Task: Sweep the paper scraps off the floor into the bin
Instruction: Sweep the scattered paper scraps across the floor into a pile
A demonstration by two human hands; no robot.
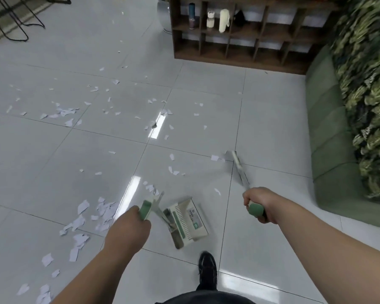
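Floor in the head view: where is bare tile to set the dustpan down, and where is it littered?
Bare: tiles between broom and green sofa; nearly bare in front of the shelf. Crowded: paper scraps left of the dustpan and across the far left.

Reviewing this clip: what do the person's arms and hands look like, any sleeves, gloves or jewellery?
The left forearm and right forearm are bare to the frame edge; no sleeve shows. The left hand and right hand wear no gloves, and no watch, band or ring is visible. Lower down: a dark garment and a black shoe.
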